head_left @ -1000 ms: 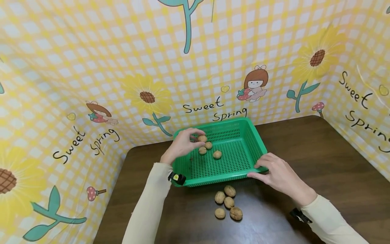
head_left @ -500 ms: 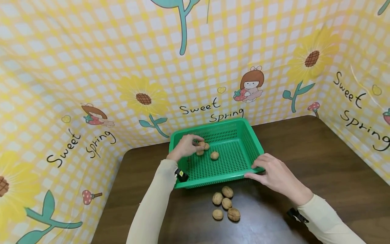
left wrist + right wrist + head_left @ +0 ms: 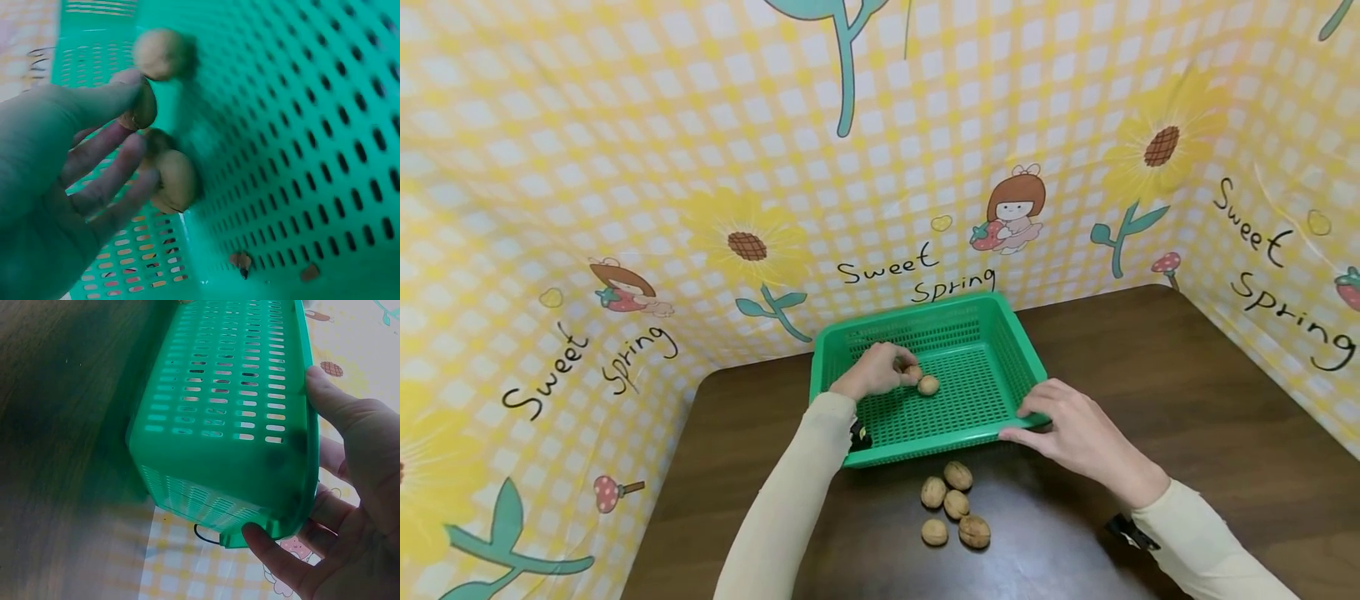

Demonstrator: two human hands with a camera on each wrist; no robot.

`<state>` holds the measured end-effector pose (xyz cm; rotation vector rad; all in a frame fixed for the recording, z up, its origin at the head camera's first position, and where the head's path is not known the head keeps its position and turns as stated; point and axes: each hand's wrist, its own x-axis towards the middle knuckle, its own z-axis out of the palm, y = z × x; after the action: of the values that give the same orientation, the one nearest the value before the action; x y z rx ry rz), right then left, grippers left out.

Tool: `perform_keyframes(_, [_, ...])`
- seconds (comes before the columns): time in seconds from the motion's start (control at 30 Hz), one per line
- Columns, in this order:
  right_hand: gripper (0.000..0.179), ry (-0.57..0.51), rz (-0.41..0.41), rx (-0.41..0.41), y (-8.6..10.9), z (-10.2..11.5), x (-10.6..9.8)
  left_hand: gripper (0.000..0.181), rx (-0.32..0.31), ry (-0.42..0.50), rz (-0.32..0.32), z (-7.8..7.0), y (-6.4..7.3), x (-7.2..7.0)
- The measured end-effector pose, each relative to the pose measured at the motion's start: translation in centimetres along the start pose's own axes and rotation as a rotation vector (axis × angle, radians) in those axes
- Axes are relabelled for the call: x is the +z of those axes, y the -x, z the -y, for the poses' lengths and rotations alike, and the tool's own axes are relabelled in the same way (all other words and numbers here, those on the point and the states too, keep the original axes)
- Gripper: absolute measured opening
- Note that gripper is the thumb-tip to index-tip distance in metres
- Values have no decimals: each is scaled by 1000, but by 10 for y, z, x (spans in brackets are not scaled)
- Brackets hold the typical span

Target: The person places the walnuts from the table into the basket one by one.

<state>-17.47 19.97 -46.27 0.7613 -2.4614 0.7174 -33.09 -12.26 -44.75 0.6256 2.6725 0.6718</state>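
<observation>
A green plastic basket (image 3: 970, 432) with slotted walls stands on the table. Inside it, my left hand (image 3: 878, 372) pinches a walnut (image 3: 142, 111) between thumb and fingers. Against its other fingertips lie more walnuts (image 3: 174, 180), partly covered by the fingers in the head view. A single walnut (image 3: 928, 385) sits on the basket floor just right of the hand. My right hand (image 3: 1078, 427) grips the rim at the near right corner, the thumb on the near side; the right wrist view shows fingers (image 3: 275, 553) around that corner.
Several walnuts (image 3: 957, 503) lie in a loose group on the dark wooden table (image 3: 1157, 367), in front of the basket. Small brown fragments (image 3: 240, 259) rest on the basket floor. A yellow checked cloth (image 3: 880, 167) rises behind the table and along its sides.
My left hand has moved right and nearer, lower into the basket, toward the single walnut, the walnuts at its fingers moving along. The right hand keeps its grip on the corner.
</observation>
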Motion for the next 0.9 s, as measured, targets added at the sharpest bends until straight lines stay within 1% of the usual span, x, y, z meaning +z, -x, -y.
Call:
perform_keyframes(0.13, [25,-6,3,4,0,2,1,30,4,-10,21,1,0,3])
perform_keyframes(0.23, [26,0,-12,4,1,1,1,23,14,-10,27,-2,0,2])
perform_keyframes(0.33, [26,8,-25,3,2,0,1,21,24,-15,38,-3,-1,2])
perform_keyframes(0.4, [26,7,-25,4,2,0,1,27,22,-15,38,-2,-1,1])
perform_keyframes(0.47, [26,4,-18,4,2,0,1,34,9,32,20,-3,1,-2])
perform_keyframes(0.5, [26,4,-14,5,2,0,1,36,3,66,-3,-3,2,-5])
perform_keyframes(0.57, [26,1,-7,12,2,1,1,37,11,123,-68,-7,4,-12])
perform_keyframes(0.63, [25,3,-2,17,1,1,1,30,29,172,-141,-13,9,-22])
perform_keyframes(0.7, [25,7,-7,15,1,1,0,20,55,175,-204,-19,15,-32])
perform_keyframes(0.77, [24,11,-15,7,2,2,0,13,75,168,-245,-27,25,-39])
perform_keyframes(0.83, [24,15,-28,-7,2,2,0,9,91,174,-288,-35,38,-45])
perform_keyframes(0.9, [24,9,-40,-18,0,2,1,9,96,163,-353,-45,53,-50])
